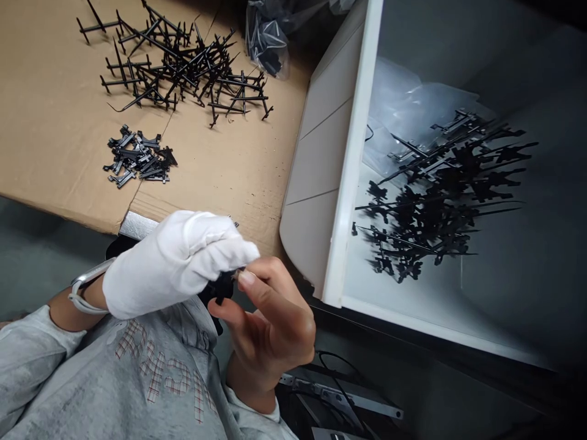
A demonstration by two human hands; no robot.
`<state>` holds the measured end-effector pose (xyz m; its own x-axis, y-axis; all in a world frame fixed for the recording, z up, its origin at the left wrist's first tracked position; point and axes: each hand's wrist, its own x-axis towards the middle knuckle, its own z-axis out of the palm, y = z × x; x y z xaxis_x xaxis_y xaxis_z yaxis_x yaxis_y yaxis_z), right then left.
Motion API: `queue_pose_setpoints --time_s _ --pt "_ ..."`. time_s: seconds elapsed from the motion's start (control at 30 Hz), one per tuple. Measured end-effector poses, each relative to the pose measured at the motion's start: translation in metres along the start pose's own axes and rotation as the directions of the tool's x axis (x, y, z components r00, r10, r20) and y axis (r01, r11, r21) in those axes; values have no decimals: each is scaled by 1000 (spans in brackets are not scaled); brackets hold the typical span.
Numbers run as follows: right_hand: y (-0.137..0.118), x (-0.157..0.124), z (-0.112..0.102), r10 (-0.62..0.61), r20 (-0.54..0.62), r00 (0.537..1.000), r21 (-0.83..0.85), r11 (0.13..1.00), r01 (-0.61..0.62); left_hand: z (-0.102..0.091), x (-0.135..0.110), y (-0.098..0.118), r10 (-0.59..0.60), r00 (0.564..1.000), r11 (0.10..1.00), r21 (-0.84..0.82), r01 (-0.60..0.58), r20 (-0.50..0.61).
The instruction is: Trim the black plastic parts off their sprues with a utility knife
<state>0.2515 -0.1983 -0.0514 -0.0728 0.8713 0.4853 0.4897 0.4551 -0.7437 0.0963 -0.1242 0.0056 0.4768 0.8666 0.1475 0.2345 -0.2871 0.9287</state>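
Observation:
My left hand [177, 260], in a white glove, is closed around a small black plastic part [220, 288] close to my chest. My bare right hand [270, 318] pinches the same black part from the right with thumb and fingers. Most of the part is hidden between the two hands. On the cardboard sheet [229, 165] ahead lie a heap of black plastic runner frames [183, 64] and a smaller pile of separated black pieces [137, 160].
A white bin [353, 171] on the right holds a clear bag and a tangle of black plastic frames [440, 195]. A clear plastic bag [268, 33] lies at the cardboard's far edge. Dark equipment with cables [339, 391] sits below my hands.

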Motion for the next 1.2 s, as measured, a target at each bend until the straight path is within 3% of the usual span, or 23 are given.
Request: queue_pose_setpoints --time_s 0.17,0.27,0.6,0.8,0.93,1.03,1.13,1.2 --pt "-7 14 1 -103 -102 989 -47 994 98 -1 0 0 75 997 997 19 -75 -28" --pt "-10 15 2 -90 -151 984 -57 995 82 -1 0 -1 123 992 990 73 -121 -33" --pt "-17 16 8 -12 -210 978 -99 995 -9 0 -2 -3 102 993 987 128 -94 -56" --pt "-13 19 9 -83 -180 980 -159 986 54 -1 -1 -5 79 995 992 100 -73 -55" --pt "-8 21 8 -218 -179 959 -203 962 181 -2 -1 -4 159 986 979 138 -150 -58" --pt "-10 20 9 -138 -197 971 -166 980 106 -3 -2 -2 226 972 957 198 -210 -66" --pt "-14 17 9 -26 -218 976 -108 994 2 -5 -3 -1 223 973 960 187 -207 -67" --pt "-15 16 9 -16 -230 973 -87 996 -5 -5 -3 0 205 976 968 159 -192 -69"
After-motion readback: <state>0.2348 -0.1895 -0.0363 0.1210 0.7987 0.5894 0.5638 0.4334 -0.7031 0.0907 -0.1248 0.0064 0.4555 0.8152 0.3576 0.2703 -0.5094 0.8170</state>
